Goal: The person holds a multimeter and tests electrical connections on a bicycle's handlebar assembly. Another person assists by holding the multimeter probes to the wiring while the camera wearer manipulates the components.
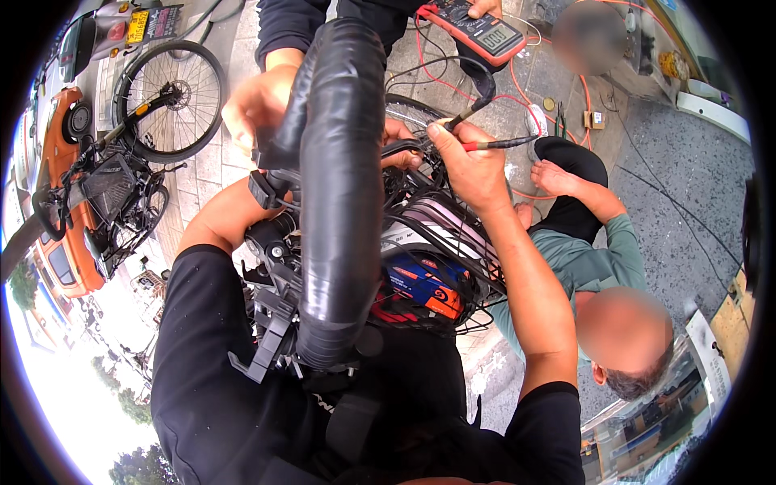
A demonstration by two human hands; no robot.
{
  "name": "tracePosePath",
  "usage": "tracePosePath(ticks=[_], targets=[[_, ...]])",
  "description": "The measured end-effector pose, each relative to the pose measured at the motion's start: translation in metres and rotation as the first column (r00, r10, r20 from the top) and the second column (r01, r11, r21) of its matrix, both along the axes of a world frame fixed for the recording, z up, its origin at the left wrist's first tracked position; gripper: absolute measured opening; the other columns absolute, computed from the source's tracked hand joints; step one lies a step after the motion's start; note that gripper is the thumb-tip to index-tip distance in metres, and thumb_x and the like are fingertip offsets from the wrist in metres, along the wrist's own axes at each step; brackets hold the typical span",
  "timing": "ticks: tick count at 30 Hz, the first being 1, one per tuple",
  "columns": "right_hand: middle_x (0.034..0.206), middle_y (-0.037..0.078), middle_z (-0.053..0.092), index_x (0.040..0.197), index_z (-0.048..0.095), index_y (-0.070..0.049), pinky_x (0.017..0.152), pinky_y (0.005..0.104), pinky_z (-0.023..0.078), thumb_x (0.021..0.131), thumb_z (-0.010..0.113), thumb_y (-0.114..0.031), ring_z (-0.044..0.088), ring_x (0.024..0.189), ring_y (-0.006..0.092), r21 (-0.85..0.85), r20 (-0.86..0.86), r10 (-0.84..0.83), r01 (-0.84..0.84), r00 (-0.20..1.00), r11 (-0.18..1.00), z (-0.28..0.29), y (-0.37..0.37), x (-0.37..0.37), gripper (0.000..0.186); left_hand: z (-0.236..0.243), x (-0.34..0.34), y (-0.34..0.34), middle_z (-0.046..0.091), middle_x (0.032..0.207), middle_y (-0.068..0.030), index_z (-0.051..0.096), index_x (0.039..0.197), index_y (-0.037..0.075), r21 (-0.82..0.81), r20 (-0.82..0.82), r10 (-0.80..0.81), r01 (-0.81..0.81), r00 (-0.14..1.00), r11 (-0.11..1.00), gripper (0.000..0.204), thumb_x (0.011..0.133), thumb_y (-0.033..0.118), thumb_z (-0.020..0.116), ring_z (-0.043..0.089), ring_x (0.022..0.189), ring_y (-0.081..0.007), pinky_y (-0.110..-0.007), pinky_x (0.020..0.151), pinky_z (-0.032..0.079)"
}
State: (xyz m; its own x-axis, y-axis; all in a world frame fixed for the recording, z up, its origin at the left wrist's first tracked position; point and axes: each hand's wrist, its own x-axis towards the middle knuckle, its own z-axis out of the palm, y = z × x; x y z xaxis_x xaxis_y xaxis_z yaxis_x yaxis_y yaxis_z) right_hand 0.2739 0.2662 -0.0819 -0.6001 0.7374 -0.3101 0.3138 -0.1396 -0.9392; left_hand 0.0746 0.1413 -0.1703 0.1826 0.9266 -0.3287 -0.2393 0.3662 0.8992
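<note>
Thick black cable [487,85] loops above the front of the bike, its lower end at the person's right hand [477,170], which pinches it between thumb and fingers. A short red-and-black lead [485,146] sticks out from the same hand; how the two meet is hidden by the fingers. A broad black tube [343,194] blocks the middle of the view and covers most of the left hand [402,161]; only fingertips show past its edge, bent about a dark strand, and the full grip cannot be told. Behind them, a bicycle wheel [412,107] is only partly visible. A red multimeter [478,31] lies by another person's hand [485,7], cut off at the top edge. Tangled wires half cover a blue-and-orange package [434,284].
</note>
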Motion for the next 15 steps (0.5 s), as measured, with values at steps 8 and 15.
tracePosePath(ticks=[8,15], targets=[[0.075,-0.001,0.064,0.099,0.075,0.002,0.061,0.0283,0.044,0.104,0.074,-0.022,0.051,0.072,0.0053,-0.031,-0.002,0.001,-0.002,1.0,1.0,-0.002,-0.002,0.0,0.024,0.006,0.002,0.003,0.078,0.107,-0.013,0.07,0.114,-0.004,-0.012,-0.016,-0.002,0.002,1.0,1.0,0.014,0.1,-0.005,0.072,0.074,0.098,-0.0144,-0.029,0.087,0.059],[0.071,0.003,0.065,0.09,0.072,0.001,0.06,0.0324,0.046,0.102,0.073,-0.019,0.053,0.067,0.008,0.009,0.005,0.0,0.0,1.0,1.0,-0.002,-0.002,0.0,0.024,0.009,0.001,0.005,0.078,0.107,-0.0129,0.07,0.113,-0.004,-0.009,0.031,-0.004,0.005,1.0,1.0,0.013,0.101,-0.004,0.072,0.074,0.098,-0.0144,-0.029,0.087,0.059]])
